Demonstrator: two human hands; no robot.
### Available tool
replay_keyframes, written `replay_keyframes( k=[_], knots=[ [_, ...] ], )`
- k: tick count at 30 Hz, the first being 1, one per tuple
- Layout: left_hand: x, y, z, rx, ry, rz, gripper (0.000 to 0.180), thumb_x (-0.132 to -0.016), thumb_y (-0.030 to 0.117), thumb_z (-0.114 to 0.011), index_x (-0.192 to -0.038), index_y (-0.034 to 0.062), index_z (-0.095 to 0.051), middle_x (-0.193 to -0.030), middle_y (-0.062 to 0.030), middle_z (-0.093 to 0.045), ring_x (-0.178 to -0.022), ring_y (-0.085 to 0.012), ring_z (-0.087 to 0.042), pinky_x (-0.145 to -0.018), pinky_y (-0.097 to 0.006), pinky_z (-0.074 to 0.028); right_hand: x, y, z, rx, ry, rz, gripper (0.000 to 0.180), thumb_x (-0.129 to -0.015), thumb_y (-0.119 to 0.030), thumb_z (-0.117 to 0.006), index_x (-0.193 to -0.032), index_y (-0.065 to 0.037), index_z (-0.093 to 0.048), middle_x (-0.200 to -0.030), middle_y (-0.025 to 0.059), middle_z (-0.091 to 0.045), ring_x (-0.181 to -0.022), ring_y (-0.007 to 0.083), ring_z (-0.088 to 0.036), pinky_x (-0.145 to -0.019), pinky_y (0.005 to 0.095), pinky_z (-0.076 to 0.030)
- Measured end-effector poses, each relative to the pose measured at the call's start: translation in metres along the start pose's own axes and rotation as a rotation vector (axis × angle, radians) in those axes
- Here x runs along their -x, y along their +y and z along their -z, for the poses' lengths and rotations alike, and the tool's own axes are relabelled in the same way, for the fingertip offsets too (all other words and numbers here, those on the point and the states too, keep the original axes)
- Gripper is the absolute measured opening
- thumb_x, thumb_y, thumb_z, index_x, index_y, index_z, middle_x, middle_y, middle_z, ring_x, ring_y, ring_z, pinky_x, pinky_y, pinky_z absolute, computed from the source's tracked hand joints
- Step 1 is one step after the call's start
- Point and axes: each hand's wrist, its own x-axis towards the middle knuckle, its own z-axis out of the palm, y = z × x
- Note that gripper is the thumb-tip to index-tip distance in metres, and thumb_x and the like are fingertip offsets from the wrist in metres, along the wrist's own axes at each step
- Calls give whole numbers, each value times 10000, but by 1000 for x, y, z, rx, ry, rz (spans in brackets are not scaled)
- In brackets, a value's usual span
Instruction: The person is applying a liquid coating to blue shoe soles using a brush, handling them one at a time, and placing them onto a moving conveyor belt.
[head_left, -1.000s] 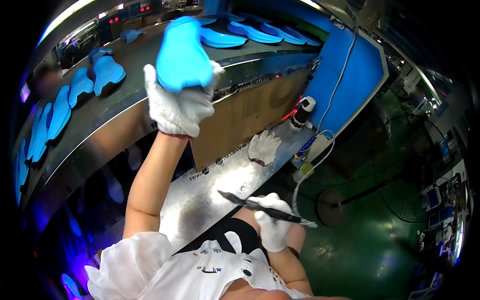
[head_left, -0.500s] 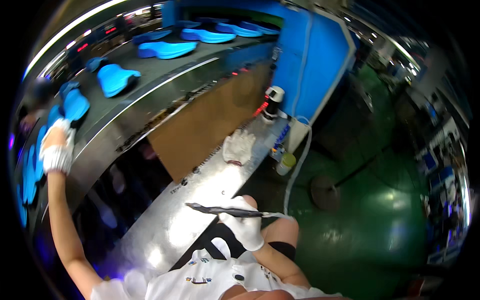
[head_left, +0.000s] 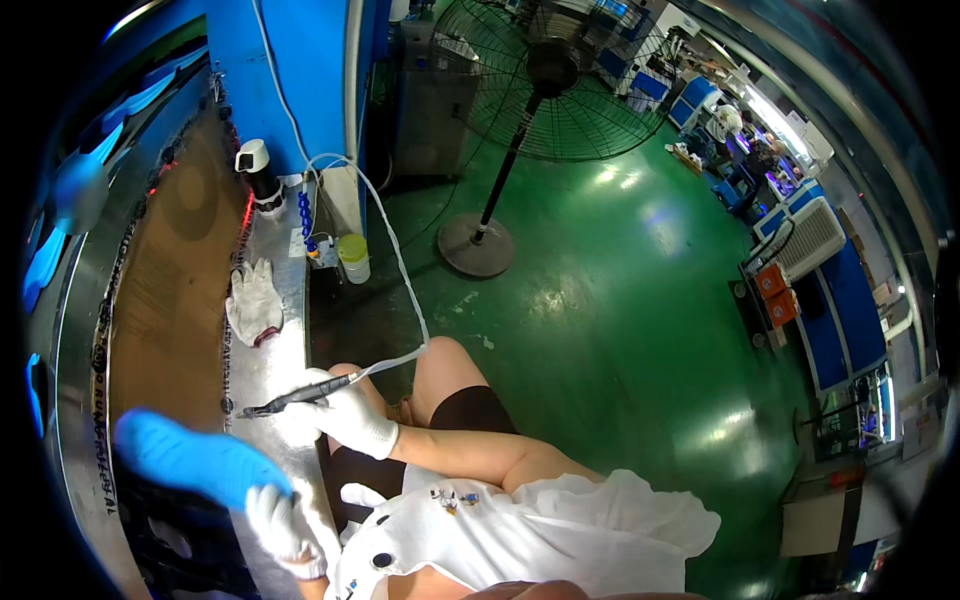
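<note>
My left hand [head_left: 278, 524], in a white knit glove, is closed on the heel or toe end of a blue shoe sole [head_left: 195, 460]. The sole stretches out to the left, flat side up, over the edge of the metal ledge [head_left: 276, 372]. In my white-gloved right hand [head_left: 352, 415] is a black pen-shaped tool [head_left: 305, 393], its tip pointing left over the ledge. From the tool's back end a pale cord [head_left: 393, 358] runs off. The fingers of both hands are partly hidden by glove and glare.
A spare white glove [head_left: 254, 302] lies on the ledge, near a black-and-white device [head_left: 260, 175]. Beyond the ledge, a conveyor edge [head_left: 75, 330] carries more blue soles [head_left: 42, 270]. A yellow-lidded jar [head_left: 353, 258] stands by the blue machine housing [head_left: 285, 75]. A pedestal fan [head_left: 478, 245] stands on the green floor.
My left hand has come back from the conveyor, now holding a blue sole near my body. My view has turned right. The black tool stays in my right hand.
</note>
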Motion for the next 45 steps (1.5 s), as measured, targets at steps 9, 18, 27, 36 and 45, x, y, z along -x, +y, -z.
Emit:
replay_keyframes(
  k=[9, 18, 27, 36, 45],
  knots=[
    [-37, -2, 0, 1327, 477, 1363, 671, -1004, 507, -368, -1438, -5, -389, -1400, -193, -507, -1275, -314, -502, -1105, -410, -370, -3, 26, 2, 39, 86, -75, 145, -887, -121, -686, -986, -16, -698, -724, 34, -645, -561, 58, -577, -460, 226, -443],
    [-22, -76, -69, 2332, -213, 857, 495, -957, 447, -443, -1167, 13, -558, -1105, -134, -620, -968, -243, -593, -857, -420, -502, -16, -2, -16, 246, 26, -106, 152, -858, -80, -714, -956, 34, -690, -795, 51, -687, -610, 98, -604, -545, 250, -490],
    [-28, -42, -75, 2243, 452, 1569, 945, -898, 777, -175, -1489, 48, -290, -1415, -222, -450, -1250, -418, -464, -1033, -598, -401, -7, 21, -2, 173, 161, -313, 166, -869, -35, -693, -1025, 9, -655, -805, 19, -653, -623, 59, -586, -515, 196, -478],
    [-39, -30, -77, 2327, 580, 1454, 964, -889, 791, -211, -1417, 2, -376, -1300, -300, -491, -1052, -409, -568, -826, -463, -531, -51, 50, -16, 199, -43, -308, 176, -891, -106, -689, -996, 28, -648, -754, 10, -633, -605, 47, -563, -499, 197, -463],
    [-64, -13, -72, 1866, 605, 1261, 781, -927, 719, -302, -1321, 80, -517, -1195, -190, -611, -1012, -368, -627, -920, -514, -515, -26, -17, -45, 1167, -592, 398, 143, -819, -195, -715, -907, -133, -621, -808, 76, -652, -747, 248, -671, -644, 357, -525]
  ],
)
